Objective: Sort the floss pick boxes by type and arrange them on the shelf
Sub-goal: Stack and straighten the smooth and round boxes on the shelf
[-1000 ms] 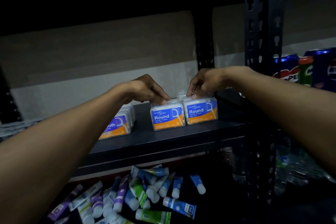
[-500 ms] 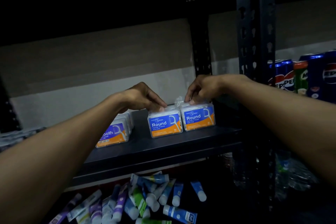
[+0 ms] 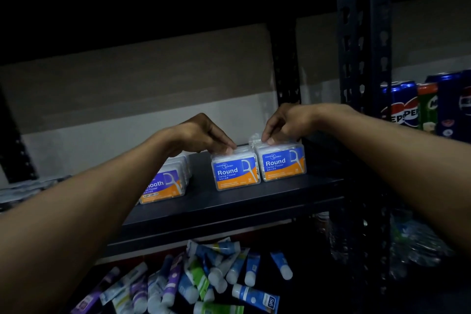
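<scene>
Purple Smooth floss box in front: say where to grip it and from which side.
Pinch the purple box by its side walls near the top, likely from front-above. It stands upright with like boxes packed behind, blocking the back; its right side faces bare shelf. The left forearm hides its left side.

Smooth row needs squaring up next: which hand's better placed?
Left, probably. The left hand holds the left Round box, and the Smooth boxes sit just left of it, under that wrist. The right hand is on the right Round box, farthest away, and would have to cross the left arm.
</scene>
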